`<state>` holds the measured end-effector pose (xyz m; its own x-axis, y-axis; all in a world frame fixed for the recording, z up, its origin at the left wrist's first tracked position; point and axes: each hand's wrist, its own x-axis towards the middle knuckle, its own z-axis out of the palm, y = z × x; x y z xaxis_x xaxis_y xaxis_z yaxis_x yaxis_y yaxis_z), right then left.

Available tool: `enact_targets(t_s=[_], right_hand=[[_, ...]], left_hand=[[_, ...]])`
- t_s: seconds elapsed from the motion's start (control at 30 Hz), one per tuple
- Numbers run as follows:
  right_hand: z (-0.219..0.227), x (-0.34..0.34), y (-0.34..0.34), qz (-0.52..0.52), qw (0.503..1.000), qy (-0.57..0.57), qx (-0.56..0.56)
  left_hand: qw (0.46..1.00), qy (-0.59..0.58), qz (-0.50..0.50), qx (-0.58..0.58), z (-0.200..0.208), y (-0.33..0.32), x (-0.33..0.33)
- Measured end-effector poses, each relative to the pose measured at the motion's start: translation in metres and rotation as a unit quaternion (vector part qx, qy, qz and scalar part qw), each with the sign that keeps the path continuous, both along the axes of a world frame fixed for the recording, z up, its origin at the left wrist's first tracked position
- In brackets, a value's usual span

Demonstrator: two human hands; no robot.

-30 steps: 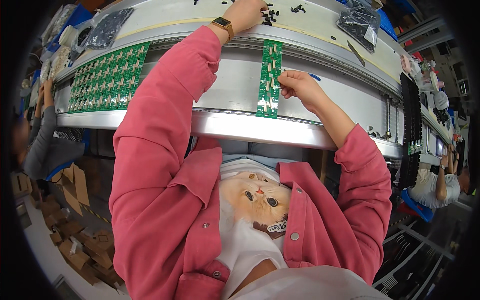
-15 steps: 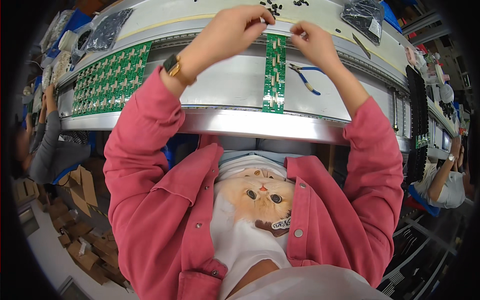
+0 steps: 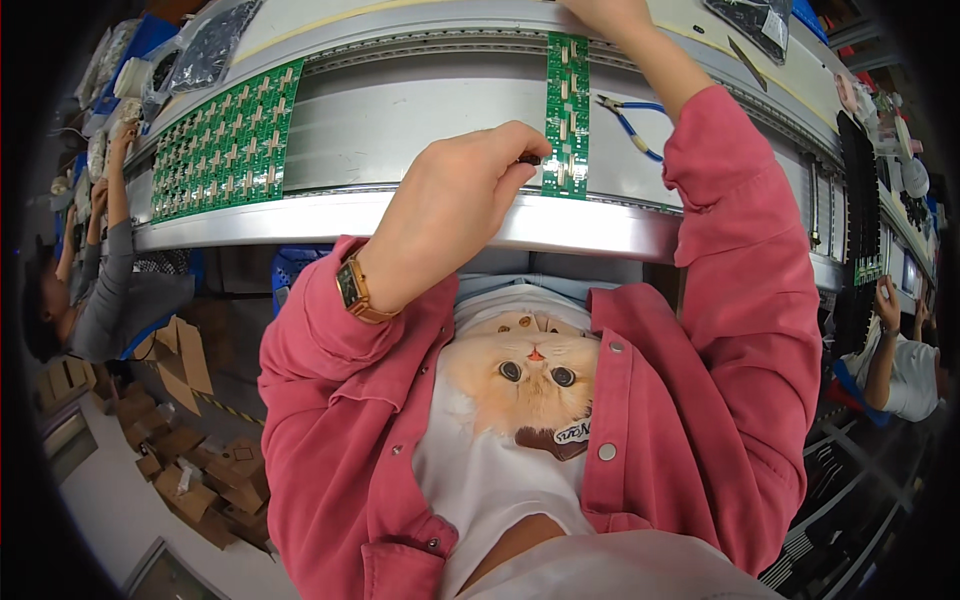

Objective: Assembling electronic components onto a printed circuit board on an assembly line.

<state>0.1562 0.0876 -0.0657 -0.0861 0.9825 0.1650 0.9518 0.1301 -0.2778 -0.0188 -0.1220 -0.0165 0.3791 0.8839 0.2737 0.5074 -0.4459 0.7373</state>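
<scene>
My left hand is closed in a pinch on a small black component, beside the left edge of a narrow green circuit board strip. That strip lies crosswise over the metal rails. My right hand reaches past the far rail at the top edge, and its fingers are cut off by the picture. Below my right forearm, blue-handled cutting pliers lie to the right of the strip. Several more green circuit boards sit side by side on the rails at the left.
A near metal rail runs along the bench front. Bagged black parts lie at the far left, another bag at the far right, near a thin blade-like tool. Black racks stand at right. People work on both sides.
My left hand has come back toward me from the far side with a small black component. My right hand has moved farther away, to the top edge. The view has shifted slightly.
</scene>
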Motion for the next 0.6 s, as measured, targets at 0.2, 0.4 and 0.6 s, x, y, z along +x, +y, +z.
enact_targets(t_s=[0.2,0.4,0.6], right_hand=[[-0.018,0.066,-0.017,-0.063,0.889,0.447,-0.080],[0.007,0.070,-0.118,0.103,0.746,0.648,-0.111],[-0.005,0.064,-0.192,0.034,0.770,0.622,-0.137]], left_hand=[[0.999,0.043,0.009,0.001,-0.033,0.004,0.014],[0.996,0.057,0.054,0.040,-0.064,0.012,0.025],[0.995,0.059,0.052,0.059,-0.078,0.016,0.039]])
